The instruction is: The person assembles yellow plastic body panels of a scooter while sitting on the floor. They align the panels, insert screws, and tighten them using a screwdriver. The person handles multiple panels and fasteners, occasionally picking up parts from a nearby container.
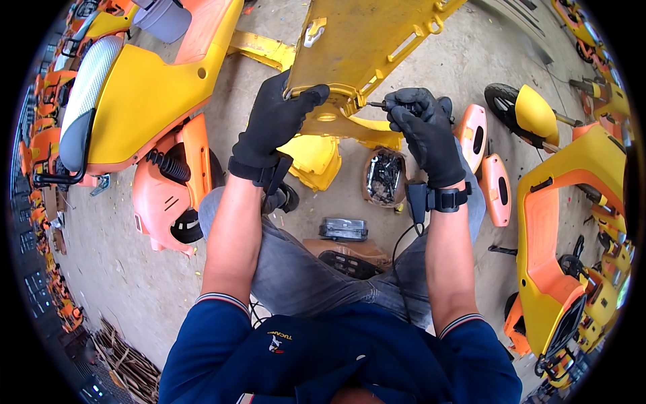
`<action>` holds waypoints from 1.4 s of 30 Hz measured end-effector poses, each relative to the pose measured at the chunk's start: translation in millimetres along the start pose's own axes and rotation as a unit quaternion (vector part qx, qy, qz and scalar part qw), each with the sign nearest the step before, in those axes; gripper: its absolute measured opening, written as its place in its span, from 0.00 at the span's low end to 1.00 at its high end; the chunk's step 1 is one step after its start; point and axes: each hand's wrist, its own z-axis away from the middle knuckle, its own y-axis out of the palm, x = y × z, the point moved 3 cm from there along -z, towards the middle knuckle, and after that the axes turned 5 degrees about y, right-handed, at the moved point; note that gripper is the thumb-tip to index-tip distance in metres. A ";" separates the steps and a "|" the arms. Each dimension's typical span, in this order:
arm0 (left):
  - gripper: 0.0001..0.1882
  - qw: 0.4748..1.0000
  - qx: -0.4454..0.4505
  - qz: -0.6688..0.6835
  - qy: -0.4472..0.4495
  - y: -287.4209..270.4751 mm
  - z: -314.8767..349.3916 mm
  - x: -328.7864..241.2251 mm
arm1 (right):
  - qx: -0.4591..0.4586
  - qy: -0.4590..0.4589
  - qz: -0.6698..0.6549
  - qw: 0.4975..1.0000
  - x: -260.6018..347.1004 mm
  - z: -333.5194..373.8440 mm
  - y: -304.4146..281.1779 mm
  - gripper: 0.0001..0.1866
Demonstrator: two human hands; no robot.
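Note:
My left hand [272, 121], in a black glove, is closed on the lower left edge of a large yellow plastic body panel [356, 47], its thumb lying over the edge. The panel is tilted up in front of me, with slots and tabs along its right side. In my right hand [427, 128], also gloved, is a slim dark screwdriver [377, 104]. Its tip points left at the panel's lower right corner; whether it touches is too small to tell. The fingers hide most of its handle. Below the panel lies another yellow plastic piece [316, 161].
Between my legs, a box of dark small hardware [385, 178] and a clear plastic case [343, 229] sit on the floor. Two pink-orange panels [496, 190] lie right of my knee. Yellow scooter bodies [151, 94] flank me, with a pink fender [161, 195] at left.

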 end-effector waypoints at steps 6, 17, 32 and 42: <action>0.15 1.000 -0.002 -0.020 -0.002 -2.1 0.1 4.4 | -0.003 0.073 0.082 0.994 12.6 -1.0 0.2 0.11; 0.17 1.000 0.002 0.017 0.010 1.6 0.5 -1.0 | 0.025 0.083 0.021 0.996 12.6 7.0 3.7 0.18; 0.17 1.000 0.016 0.011 0.002 0.1 1.1 1.7 | -0.043 0.046 0.132 0.989 16.3 5.6 5.8 0.17; 0.16 1.000 0.023 -0.013 0.003 -0.8 1.5 -2.0 | -0.004 0.082 0.089 0.993 13.1 6.0 3.9 0.12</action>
